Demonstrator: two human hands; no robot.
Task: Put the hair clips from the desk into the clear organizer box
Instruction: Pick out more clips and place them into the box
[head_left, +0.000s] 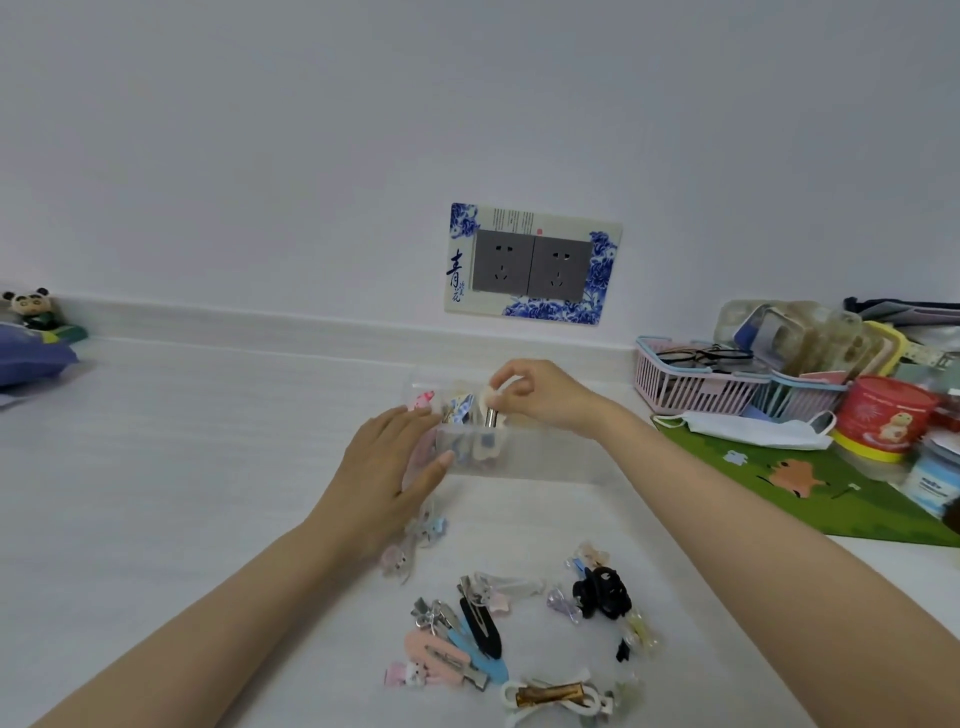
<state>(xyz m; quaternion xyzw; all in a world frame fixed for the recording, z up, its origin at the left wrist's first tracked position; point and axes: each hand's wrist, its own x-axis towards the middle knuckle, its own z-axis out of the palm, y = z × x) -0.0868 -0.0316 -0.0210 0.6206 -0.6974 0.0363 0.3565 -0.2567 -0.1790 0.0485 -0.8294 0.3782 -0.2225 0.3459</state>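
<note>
Nearest to me, a heap of hair clips (470, 642) lay on the white desk (208, 493), waiting their turn. A black claw clip (602, 592) sat among them. A bit further on, the left hand (387, 470) lay flat against the side of the clear organizer box (524, 460). Its fingers were straight. I think it was there to stop the box sliding.

Over the box, the right hand (537, 395) pinched a cream clip (491, 399) between thumb and fingers. The shiny end pointed down, ready to drop in. A few clips were already inside.

Further back stood a pink basket (691, 387). On the wall, the socket cover (532, 262) had blue flowers and a big blue "青". The smaller writing was too tiny to read.
</note>
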